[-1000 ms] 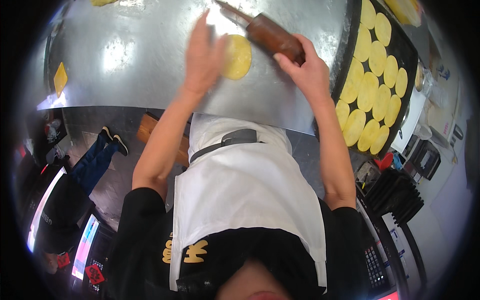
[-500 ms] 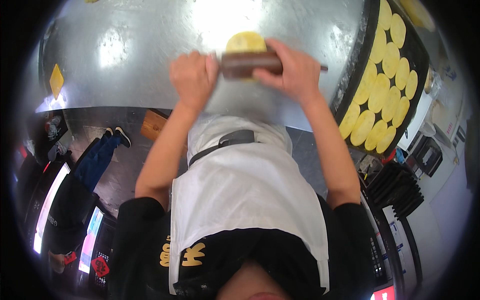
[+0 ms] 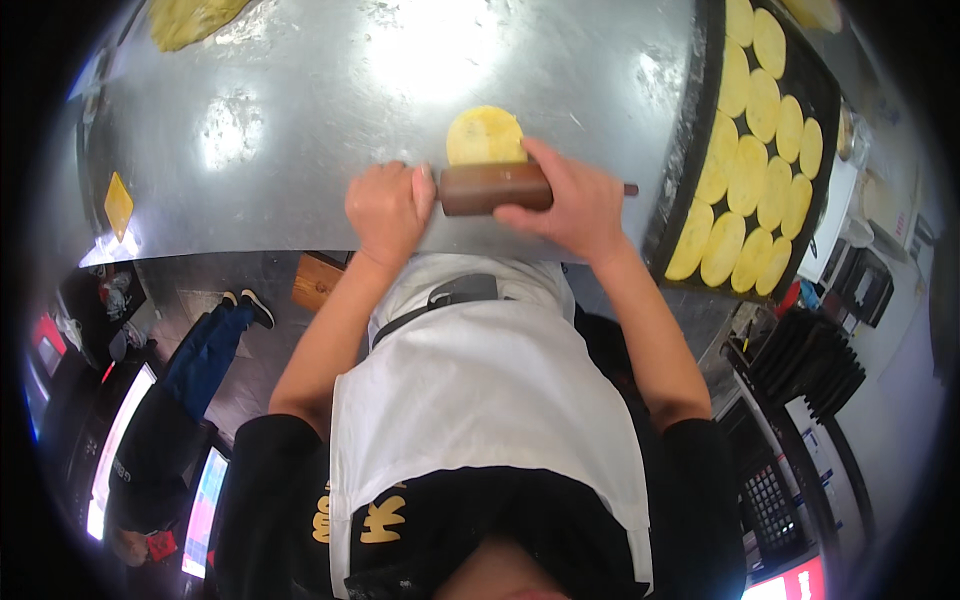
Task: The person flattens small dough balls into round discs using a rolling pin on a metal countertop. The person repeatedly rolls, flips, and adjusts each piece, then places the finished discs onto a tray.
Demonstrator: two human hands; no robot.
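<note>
A brown wooden rolling pin (image 3: 489, 190) lies crosswise on the metal worktop (image 3: 320, 140). My left hand (image 3: 388, 212) is closed in a fist round the pin's left handle. Round the right end of its barrel my right hand (image 3: 578, 205) is wrapped, thumb on the near side and fingers on the far side. The thin right handle sticks out past that hand. Beyond the pin a flat round of yellow dough (image 3: 484, 134) shows; its near edge is hidden by the barrel.
On the right a black tray (image 3: 690, 170) holds several flat yellow dough ovals (image 3: 746, 175) in rows. A larger yellow dough mass (image 3: 190, 22) sits at the far left. A yellow diamond-shaped piece (image 3: 119, 206) is near the left corner. Another person (image 3: 165, 420) is at the lower left.
The view has shifted, showing more of the far worktop and the dough mass there. The pin has come nearer to me relative to the dough round, uncovering more of it. Both hands keep their grip.
</note>
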